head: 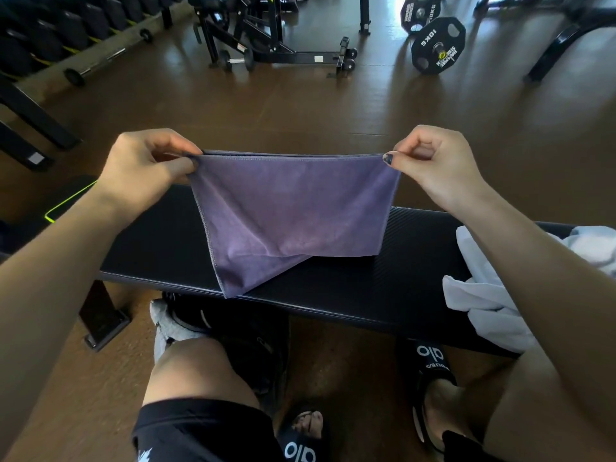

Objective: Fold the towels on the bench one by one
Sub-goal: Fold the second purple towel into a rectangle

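While the purple towel [293,215] is hanging doubled over the middle of the black bench [416,261], the head view is showing both hands lifted above the padding and pulling its top edge taut. The left hand [146,168] is pinching the left top corner between thumb and curled fingers, and the right hand [433,165] is pinching the right top corner the same way, so neither hand is loose. The towel's lower part is draping onto the bench top, and one pointed corner is spilling over the near edge. To the right, a crumpled white towel [483,301] is lying on the bench, partly hidden behind the right forearm and sagging over the near side. Beyond the bench, on the far brown floor, weight plates [436,45] and a black machine frame [276,38] are standing well apart from the work.

The cloth is looking thin, light and very limp, creasing wherever it is not held, so it is likely needing a hold at the stitched corners, where the two layers are meeting, to keep the edges matched. It is seeming neither slippery nor fragile, and laying it flat on the padding should be helping the next fold
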`<state>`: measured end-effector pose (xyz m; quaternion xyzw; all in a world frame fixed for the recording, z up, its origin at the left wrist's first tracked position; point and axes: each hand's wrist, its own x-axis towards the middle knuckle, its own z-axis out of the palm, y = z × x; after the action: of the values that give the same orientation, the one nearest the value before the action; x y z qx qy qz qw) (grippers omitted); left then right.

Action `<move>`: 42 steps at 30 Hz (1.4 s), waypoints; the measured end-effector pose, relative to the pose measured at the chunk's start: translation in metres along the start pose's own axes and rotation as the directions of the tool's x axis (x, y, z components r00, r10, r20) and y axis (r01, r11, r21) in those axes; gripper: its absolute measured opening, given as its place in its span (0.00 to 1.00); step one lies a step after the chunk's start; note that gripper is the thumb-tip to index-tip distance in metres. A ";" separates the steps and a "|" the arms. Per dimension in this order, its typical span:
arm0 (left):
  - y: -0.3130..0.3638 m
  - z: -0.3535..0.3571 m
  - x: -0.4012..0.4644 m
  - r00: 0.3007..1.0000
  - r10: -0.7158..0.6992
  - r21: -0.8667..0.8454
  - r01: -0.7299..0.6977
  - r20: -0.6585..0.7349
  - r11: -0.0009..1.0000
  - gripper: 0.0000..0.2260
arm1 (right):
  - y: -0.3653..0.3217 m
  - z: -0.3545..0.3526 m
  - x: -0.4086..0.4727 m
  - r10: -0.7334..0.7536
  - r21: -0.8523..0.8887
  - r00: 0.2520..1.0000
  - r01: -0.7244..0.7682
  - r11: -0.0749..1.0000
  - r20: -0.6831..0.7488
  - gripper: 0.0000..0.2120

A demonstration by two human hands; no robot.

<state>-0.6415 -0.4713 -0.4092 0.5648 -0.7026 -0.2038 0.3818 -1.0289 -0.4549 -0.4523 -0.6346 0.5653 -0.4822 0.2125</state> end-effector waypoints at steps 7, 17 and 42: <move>0.000 -0.002 0.003 0.999 0.004 -0.042 -0.002 0.040 0.999 0.09 | 0.001 -0.002 0.000 -0.062 -0.109 0.997 0.057 0.992 -0.039 0.06; -0.004 -0.006 0.013 0.999 0.054 -0.004 -0.054 0.004 0.999 0.08 | -0.004 -0.005 -0.002 -0.233 -0.300 0.972 0.227 0.927 0.015 0.04; 0.046 0.066 0.141 0.988 -0.054 -0.126 0.036 -0.144 0.991 0.14 | -0.029 -0.061 0.100 -0.123 -0.507 0.983 0.039 0.861 -0.134 0.10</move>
<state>-0.7312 -0.6014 -0.3741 0.5696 -0.6456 -0.2130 0.4619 -1.0763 -0.5230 -0.3643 -0.6500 0.6594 -0.3769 -0.0266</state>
